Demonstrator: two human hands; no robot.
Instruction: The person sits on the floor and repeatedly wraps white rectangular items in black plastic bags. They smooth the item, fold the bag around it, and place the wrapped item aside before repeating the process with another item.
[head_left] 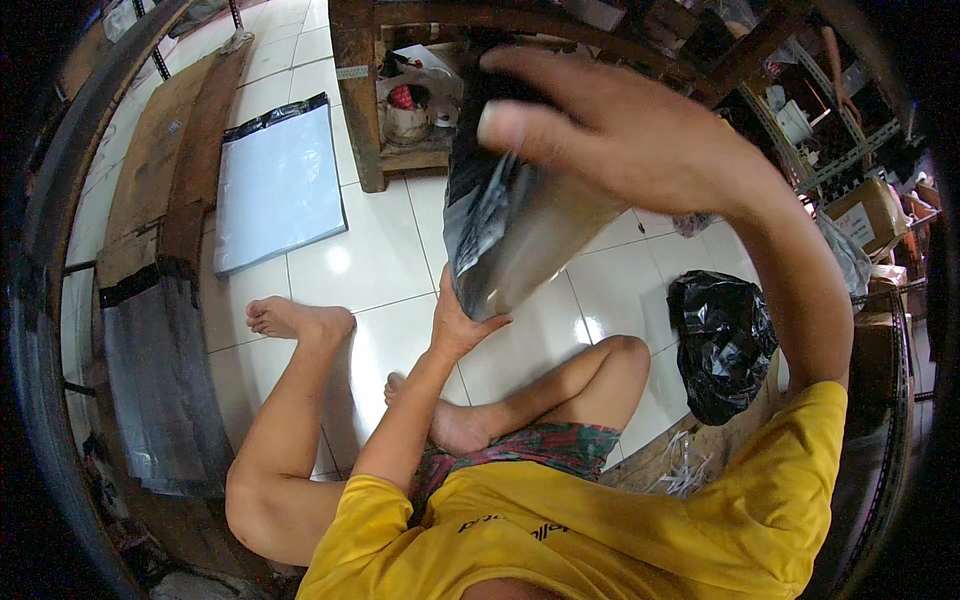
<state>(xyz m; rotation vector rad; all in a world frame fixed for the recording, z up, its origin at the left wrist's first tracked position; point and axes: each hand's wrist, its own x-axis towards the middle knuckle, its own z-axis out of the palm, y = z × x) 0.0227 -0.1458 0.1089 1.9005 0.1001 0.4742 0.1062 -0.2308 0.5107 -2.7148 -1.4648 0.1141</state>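
Upright in front of me stands a black and grey, glossy plastic mailing bag [475, 225], bulging slightly, with a translucent brownish sheen down its right side. My left hand [458, 325] grips its lower end, thumb to the right and fingers partly behind it. Across the upper part reaches my right hand [610, 140], slightly blurred, thumb and forefinger stretched out and apart. It hides much of the bag's top, and I cannot make out what is inside.
A stack of pale mailing bags [280, 190] lies on the white tiles at the left. Beside it is a wooden board [150, 165] with grey plastic sheets [165, 390]. A black plastic bag [722, 345] sits at the right near paper strips [683, 465]. A wooden bench leg [357, 110] stands ahead.
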